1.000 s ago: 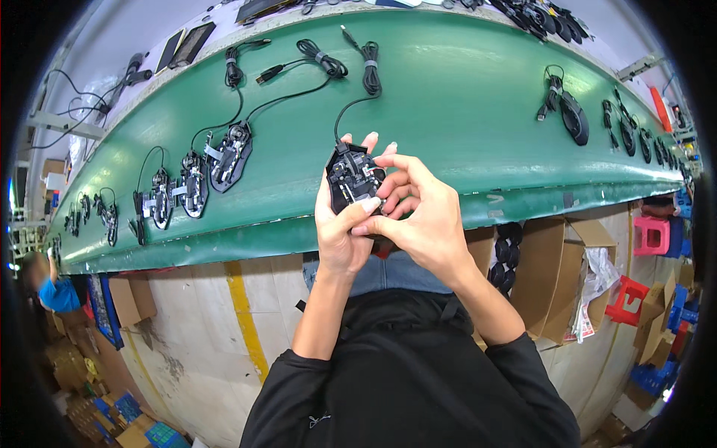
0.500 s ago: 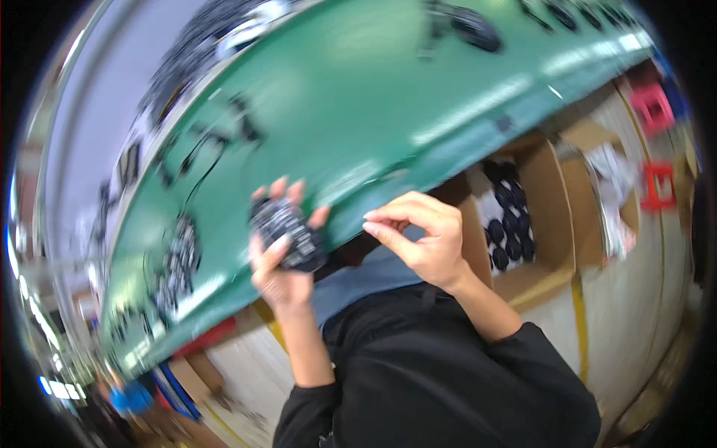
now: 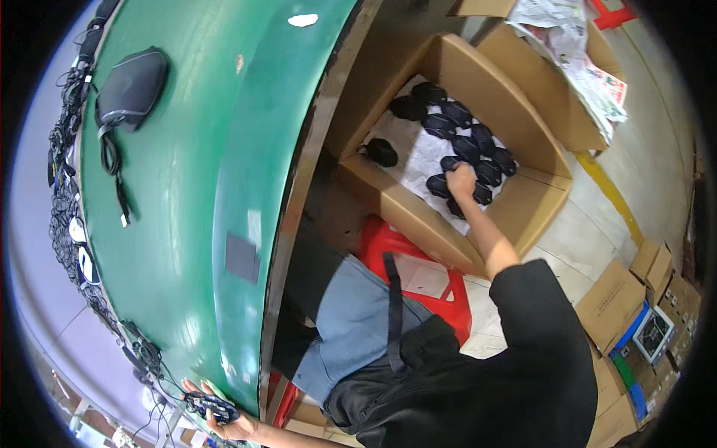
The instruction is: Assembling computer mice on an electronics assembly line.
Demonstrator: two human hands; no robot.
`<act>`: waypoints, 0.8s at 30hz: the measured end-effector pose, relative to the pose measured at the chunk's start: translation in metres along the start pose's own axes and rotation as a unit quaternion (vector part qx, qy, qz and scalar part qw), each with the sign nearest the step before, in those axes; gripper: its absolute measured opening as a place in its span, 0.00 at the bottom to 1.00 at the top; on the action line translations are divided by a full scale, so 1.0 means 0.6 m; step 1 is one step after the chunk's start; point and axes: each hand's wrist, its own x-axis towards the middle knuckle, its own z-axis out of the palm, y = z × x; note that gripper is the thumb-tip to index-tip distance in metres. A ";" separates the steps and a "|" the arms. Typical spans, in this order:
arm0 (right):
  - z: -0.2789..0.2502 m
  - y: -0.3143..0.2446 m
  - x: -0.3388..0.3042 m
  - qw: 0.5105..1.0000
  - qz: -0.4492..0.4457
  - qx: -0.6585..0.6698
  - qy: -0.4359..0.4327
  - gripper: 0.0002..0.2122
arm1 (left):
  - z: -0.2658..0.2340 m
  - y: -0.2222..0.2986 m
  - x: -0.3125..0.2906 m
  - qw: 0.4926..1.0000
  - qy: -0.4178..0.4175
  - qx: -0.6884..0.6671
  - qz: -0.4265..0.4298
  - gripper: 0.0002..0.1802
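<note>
The left hand (image 3: 224,422) sits at the near edge of the green bench (image 3: 202,187), fingers curled around a black mouse (image 3: 213,407) with its cable trailing. Beside the bench, past a red stool (image 3: 418,276), stands an open box (image 3: 463,157). The right hand (image 3: 461,181) reaches into the box, fingers closed on one of the black mice (image 3: 467,145) lying on white paper. Farther along the bench lies another mouse (image 3: 131,86) with a coiled cable.
</note>
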 end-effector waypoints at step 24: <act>-0.448 -0.327 -0.375 0.690 -0.296 0.490 -0.443 0.44 | 0.007 -0.046 0.002 0.995 0.000 0.098 0.000 0.41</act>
